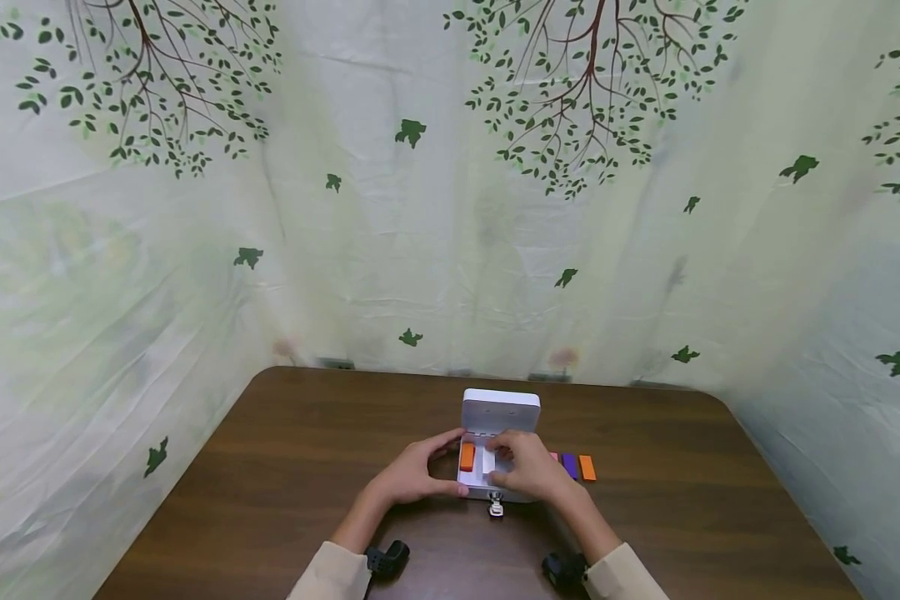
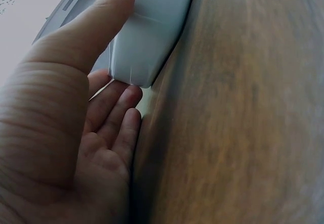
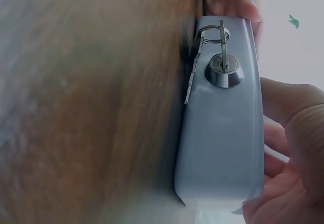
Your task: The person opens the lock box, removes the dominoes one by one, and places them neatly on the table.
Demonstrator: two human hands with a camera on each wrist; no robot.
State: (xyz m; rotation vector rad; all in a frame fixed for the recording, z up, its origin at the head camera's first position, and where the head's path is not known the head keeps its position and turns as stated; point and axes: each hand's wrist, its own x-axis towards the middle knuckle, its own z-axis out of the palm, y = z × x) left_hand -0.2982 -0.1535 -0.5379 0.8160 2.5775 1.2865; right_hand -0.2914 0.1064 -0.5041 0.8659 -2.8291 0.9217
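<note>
A small grey-white lockbox [image 1: 474, 483] stands on the table with its hinged lid [image 1: 501, 412] raised at the back. My left hand [image 1: 414, 473] holds its left side, thumb at the front corner and fingers toward the back. Inside, at the left, lies an orange block [image 1: 467, 457]. Beside that block my right hand [image 1: 528, 467] reaches into the box and pinches a white block [image 1: 488, 461] between thumb and fingers; the fingers partly cover it. A key [image 3: 223, 44] on a ring sits in the front lock [image 3: 224, 71].
Right of the box, a purple block [image 1: 569, 465] and another orange block [image 1: 587, 467] lie on the brown wooden table [image 1: 330, 425]; a pink piece [image 1: 554, 456] shows partly behind the right hand. Leaf-printed white curtains [image 1: 450, 250] surround the table's back and sides.
</note>
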